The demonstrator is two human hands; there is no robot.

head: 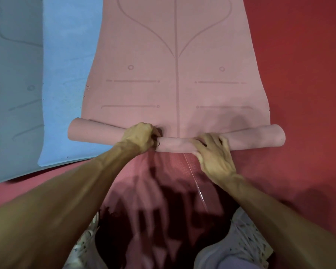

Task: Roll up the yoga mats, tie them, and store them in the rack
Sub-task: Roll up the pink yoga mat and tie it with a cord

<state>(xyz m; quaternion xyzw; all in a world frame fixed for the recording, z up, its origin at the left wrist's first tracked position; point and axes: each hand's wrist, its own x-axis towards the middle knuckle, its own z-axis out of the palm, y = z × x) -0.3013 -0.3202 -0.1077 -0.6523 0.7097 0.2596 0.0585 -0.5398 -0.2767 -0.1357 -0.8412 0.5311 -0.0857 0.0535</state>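
Observation:
A pink yoga mat (175, 90) with printed alignment lines lies flat on the red floor, stretching away from me. Its near end is wound into a thin roll (175, 144) that runs across the view from left to right. My left hand (140, 136) is curled over the roll just left of the centre line. My right hand (211, 152) presses on the roll just right of centre, fingers spread over it. Both ends of the roll stick out past my hands.
A light blue mat (66, 94) lies flat to the left of the pink one, and a grey-blue mat (14, 94) lies further left. Red floor (303, 74) spreads to the right. My white shoes (246, 243) are at the bottom edge.

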